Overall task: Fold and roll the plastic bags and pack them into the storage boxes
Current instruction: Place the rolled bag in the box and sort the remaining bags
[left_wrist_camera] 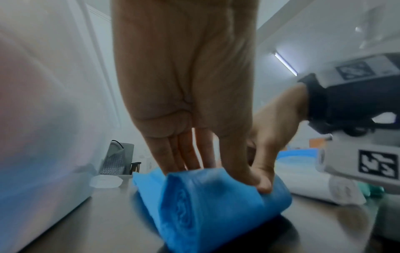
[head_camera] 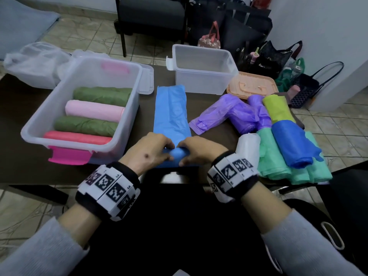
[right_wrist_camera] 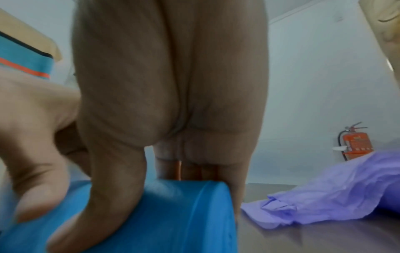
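A light blue plastic bag (head_camera: 171, 112) lies folded into a long strip on the dark table (head_camera: 23, 136), with its near end wound into a roll (head_camera: 176, 155). Both hands grip that roll side by side. My left hand (head_camera: 157, 149) holds its left part, fingers over the far side and thumb pressing the top (left_wrist_camera: 216, 164). My right hand (head_camera: 192, 150) curls over the right part (right_wrist_camera: 155, 171). The roll's spiral end (left_wrist_camera: 184, 205) shows in the left wrist view. A clear box with pink latches (head_camera: 127, 108) holds several rolled bags: green, pink, red.
A second clear box (head_camera: 203, 76) stands empty behind the strip, with a peach lid (head_camera: 252, 86) beside it. To the right lie purple bags (head_camera: 235, 114), a yellow-green roll (head_camera: 278, 109), a dark blue roll (head_camera: 292, 144), teal bags (head_camera: 278, 166) and a white roll (head_camera: 249, 144).
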A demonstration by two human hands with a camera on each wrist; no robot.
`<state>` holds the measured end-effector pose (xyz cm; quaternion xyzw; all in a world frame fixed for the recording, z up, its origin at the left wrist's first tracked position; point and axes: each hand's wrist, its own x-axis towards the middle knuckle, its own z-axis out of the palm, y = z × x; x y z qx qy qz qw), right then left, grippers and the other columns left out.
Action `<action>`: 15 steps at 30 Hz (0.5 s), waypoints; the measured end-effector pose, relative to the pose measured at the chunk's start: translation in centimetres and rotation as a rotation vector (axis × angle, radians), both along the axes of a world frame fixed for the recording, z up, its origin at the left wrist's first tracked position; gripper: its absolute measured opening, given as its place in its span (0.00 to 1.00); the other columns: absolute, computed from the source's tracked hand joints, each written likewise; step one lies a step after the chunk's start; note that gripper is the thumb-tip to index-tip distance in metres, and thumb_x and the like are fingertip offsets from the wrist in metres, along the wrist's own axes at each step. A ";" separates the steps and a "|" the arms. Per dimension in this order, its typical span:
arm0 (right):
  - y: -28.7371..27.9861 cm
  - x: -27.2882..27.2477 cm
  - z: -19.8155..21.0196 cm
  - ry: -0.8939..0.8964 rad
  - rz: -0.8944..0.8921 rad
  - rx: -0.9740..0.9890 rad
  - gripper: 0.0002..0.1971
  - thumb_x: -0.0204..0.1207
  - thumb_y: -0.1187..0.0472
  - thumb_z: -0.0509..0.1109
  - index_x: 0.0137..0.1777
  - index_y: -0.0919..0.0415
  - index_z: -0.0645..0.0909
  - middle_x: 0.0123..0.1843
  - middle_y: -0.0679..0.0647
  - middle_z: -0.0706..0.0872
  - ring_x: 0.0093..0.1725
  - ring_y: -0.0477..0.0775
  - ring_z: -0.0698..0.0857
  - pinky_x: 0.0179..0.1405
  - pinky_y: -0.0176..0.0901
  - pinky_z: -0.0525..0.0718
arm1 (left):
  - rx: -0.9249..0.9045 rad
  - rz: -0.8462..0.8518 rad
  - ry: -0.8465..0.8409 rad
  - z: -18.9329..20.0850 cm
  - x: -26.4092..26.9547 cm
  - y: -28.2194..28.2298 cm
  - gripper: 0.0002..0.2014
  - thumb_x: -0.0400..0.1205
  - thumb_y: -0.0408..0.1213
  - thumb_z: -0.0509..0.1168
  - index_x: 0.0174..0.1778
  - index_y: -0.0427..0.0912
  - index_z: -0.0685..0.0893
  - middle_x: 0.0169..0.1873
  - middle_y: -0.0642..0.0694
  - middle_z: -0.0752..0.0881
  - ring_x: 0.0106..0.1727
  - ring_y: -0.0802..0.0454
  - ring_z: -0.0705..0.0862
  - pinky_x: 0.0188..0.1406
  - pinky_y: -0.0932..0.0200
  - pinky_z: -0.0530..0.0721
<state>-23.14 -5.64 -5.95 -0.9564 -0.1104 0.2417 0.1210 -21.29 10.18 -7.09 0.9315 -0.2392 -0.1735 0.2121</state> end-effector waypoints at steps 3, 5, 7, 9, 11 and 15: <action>-0.4 1.5 0.1 0.103 -0.050 0.016 0.28 0.71 0.55 0.76 0.70 0.57 0.74 0.66 0.56 0.80 0.64 0.55 0.77 0.56 0.42 0.72 | -0.023 -0.004 0.016 -0.6 0.2 0.2 0.22 0.74 0.44 0.73 0.64 0.49 0.83 0.58 0.46 0.86 0.61 0.46 0.81 0.58 0.56 0.77; -0.6 1.8 -0.1 0.140 -0.111 0.065 0.30 0.70 0.56 0.77 0.70 0.57 0.71 0.67 0.57 0.79 0.65 0.56 0.76 0.59 0.43 0.72 | -0.040 0.002 0.044 -0.6 0.9 0.1 0.20 0.75 0.42 0.72 0.63 0.49 0.84 0.57 0.45 0.87 0.60 0.46 0.82 0.55 0.58 0.77; -0.6 1.3 -0.4 0.071 -0.140 0.106 0.30 0.69 0.58 0.78 0.69 0.58 0.72 0.66 0.59 0.78 0.66 0.57 0.75 0.60 0.44 0.72 | -0.019 -0.012 0.060 -0.5 1.4 -0.2 0.19 0.76 0.41 0.71 0.64 0.48 0.84 0.59 0.45 0.86 0.61 0.47 0.81 0.57 0.59 0.76; -0.1 0.0 -0.6 -0.118 -0.134 0.045 0.26 0.69 0.59 0.77 0.66 0.60 0.73 0.64 0.60 0.75 0.65 0.60 0.73 0.62 0.49 0.73 | 0.013 -0.020 0.071 -0.4 1.8 -0.5 0.19 0.77 0.40 0.70 0.65 0.48 0.83 0.60 0.45 0.85 0.63 0.46 0.81 0.61 0.57 0.77; 1.0 -1.7 -1.3 -0.297 -0.102 -0.084 0.18 0.75 0.62 0.70 0.64 0.61 0.72 0.62 0.60 0.75 0.63 0.61 0.73 0.60 0.52 0.75 | 0.059 -0.035 0.070 -0.4 2.1 -0.8 0.16 0.78 0.41 0.69 0.62 0.46 0.84 0.58 0.43 0.86 0.62 0.43 0.81 0.60 0.55 0.78; 3.3 -5.4 -3.6 -0.487 -0.147 -0.180 0.16 0.71 0.69 0.59 0.57 0.67 0.80 0.51 0.62 0.82 0.53 0.64 0.83 0.51 0.50 0.82 | 0.091 -0.107 0.126 0.0 2.3 -0.8 0.12 0.81 0.44 0.65 0.51 0.39 0.85 0.45 0.44 0.87 0.50 0.45 0.82 0.48 0.55 0.78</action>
